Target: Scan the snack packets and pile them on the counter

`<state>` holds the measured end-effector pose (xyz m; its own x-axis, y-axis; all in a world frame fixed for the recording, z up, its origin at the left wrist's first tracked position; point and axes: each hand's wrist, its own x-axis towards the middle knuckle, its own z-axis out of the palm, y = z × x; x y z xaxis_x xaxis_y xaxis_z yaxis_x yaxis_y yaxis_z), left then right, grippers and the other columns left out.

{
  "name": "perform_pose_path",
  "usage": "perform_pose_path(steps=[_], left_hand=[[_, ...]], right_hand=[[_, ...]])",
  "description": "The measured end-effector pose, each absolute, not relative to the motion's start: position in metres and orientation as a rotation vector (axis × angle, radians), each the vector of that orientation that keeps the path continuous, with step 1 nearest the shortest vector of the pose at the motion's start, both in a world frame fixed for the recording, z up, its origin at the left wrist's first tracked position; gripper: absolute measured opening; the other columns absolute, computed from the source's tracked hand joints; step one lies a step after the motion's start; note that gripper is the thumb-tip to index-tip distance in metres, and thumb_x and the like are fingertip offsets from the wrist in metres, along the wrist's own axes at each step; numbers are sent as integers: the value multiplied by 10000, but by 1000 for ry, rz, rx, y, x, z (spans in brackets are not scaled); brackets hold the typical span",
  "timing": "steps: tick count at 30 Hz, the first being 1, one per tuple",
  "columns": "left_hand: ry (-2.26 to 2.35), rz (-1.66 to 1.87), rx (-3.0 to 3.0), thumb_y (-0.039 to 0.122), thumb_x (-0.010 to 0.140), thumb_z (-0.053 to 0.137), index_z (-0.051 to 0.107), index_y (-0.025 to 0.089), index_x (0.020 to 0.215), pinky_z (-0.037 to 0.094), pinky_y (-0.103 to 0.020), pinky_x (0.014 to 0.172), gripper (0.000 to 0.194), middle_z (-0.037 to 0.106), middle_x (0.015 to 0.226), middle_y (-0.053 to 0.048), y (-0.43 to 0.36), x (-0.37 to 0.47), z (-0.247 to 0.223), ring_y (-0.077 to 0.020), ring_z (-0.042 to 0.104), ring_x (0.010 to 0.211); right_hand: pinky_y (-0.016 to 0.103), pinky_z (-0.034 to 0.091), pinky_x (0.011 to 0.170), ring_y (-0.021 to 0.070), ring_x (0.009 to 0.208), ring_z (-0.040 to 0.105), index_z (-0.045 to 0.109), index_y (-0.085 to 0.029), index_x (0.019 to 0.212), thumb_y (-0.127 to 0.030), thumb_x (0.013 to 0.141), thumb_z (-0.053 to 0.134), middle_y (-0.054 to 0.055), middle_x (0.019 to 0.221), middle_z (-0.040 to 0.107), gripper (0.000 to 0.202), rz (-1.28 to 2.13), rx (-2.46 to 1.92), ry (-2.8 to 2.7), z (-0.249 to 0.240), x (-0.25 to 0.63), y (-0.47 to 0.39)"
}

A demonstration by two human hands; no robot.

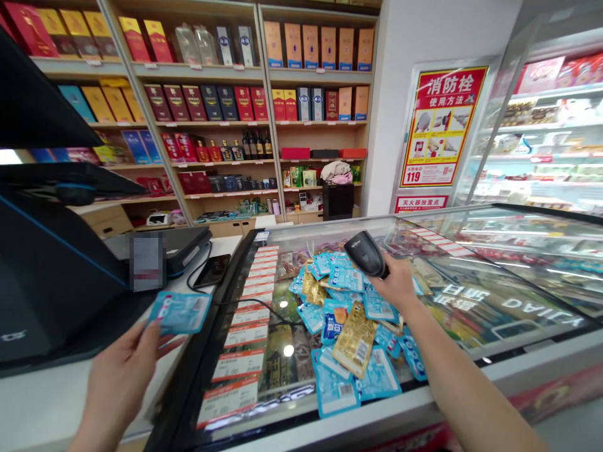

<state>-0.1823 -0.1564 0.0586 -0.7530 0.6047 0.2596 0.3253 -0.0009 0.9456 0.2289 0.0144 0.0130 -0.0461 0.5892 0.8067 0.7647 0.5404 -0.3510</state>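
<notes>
My left hand (127, 358) pinches a light-blue snack packet (181, 312) by its near edge, over the counter at the left. In my right hand (398, 282) is a black barcode scanner (366, 254), its head pointing up and to the left. Below the scanner, a heap of blue snack packets (346, 276) lies spread on the glass lid of a chest freezer (282, 408). A gold packet (357, 342) rests on top near the front of the heap, barcode showing. The fingers around the scanner's handle are partly hidden by my hand.
A dark checkout terminal (56, 270) stands at the left, with a black phone (211, 271) beside it. A black cable (257, 301) crosses the freezer's edge. Price labels (245, 336) line the glass. Shelves of boxed bottles (211, 103) fill the back wall; a lit refrigerator (556, 138) stands right.
</notes>
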Motion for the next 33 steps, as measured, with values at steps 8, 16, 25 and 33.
perform_pose_path(steps=[8, 16, 25, 33], left_hand=[[1274, 1866, 663, 204, 768, 624, 617, 146, 755, 608, -326, 796, 60, 695, 715, -22, -88, -83, 61, -141, 682, 664], [1129, 1804, 690, 223, 741, 665, 646, 138, 821, 585, -375, 879, 118, 717, 795, -32, -58, -37, 43, -143, 686, 709], [1205, 1780, 795, 329, 690, 698, 663, 145, 851, 596, -401, 823, 247, 736, 858, -55, -56, -44, 18, -189, 693, 757], [1184, 1760, 872, 407, 617, 763, 680, 145, 860, 587, -408, 831, 367, 726, 820, -43, -59, -42, 21, -204, 690, 779]], right_hand=[[303, 484, 677, 230, 748, 660, 650, -181, 989, -297, 745, 576, 86, 851, 717, 280, -86, -871, -1918, 14, 215, 8], [267, 472, 690, 208, 778, 669, 651, -197, 978, -258, 724, 621, 70, 867, 723, 263, 80, -791, -2137, 21, 208, -2], [258, 443, 710, 207, 818, 680, 672, -226, 962, -262, 720, 634, 36, 885, 731, 247, 149, -927, -2337, 28, 202, -11], [250, 414, 675, 204, 797, 671, 662, -222, 941, -328, 754, 639, 38, 859, 722, 216, 145, -940, -2373, 29, 200, -12]])
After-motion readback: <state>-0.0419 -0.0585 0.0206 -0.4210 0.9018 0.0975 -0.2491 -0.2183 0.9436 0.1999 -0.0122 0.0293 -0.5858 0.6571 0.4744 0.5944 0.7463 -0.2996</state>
